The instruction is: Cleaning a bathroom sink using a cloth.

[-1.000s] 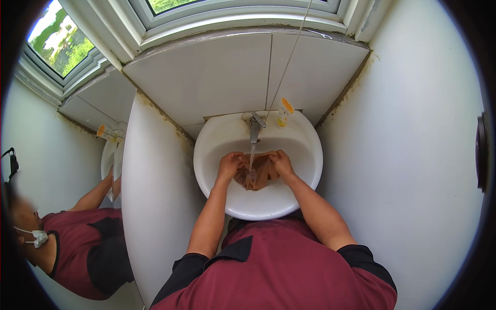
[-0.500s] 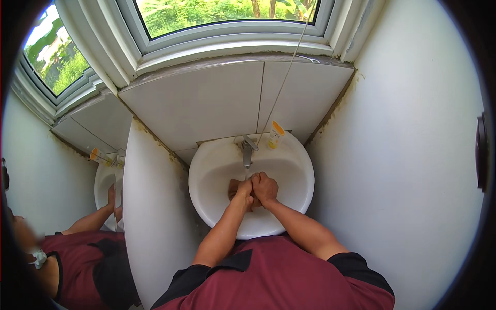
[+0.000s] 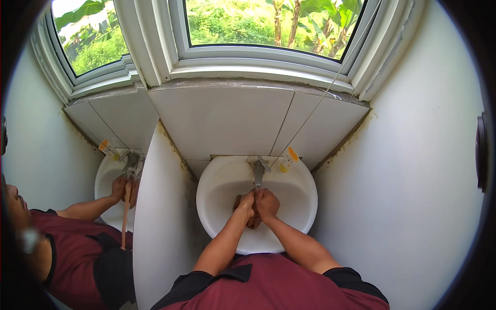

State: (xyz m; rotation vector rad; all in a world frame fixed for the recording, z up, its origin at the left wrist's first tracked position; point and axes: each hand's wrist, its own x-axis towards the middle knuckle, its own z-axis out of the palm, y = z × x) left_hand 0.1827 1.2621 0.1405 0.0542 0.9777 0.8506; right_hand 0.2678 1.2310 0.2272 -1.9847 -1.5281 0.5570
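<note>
Both my hands are together over the white washbasin (image 3: 209, 219), just below the spout of the metal faucet (image 3: 258, 175). Between and beneath them is a crumpled brown cloth (image 3: 253, 222), dark and wet-looking, mostly hidden by the hands. My left hand (image 3: 246, 202) is closed on it, fingers curled inward. Beside it, my right hand (image 3: 267, 203) makes a fist pressed against the left, gripping the cloth too. Whether water is running onto them is hard to make out.
A yellow-and-white cup (image 3: 289, 159) stands on the basin's back right rim. A thin cord (image 3: 323, 98) slants from the window (image 3: 274, 26) toward the faucet. A mirror (image 3: 77, 170) on the left reflects the basin and me; a white wall (image 3: 392, 196) rises close on the right.
The whole view has shifted, so basin and window sit lower in it. My hands have closed up nearer the faucet spout, still together on the cloth.
</note>
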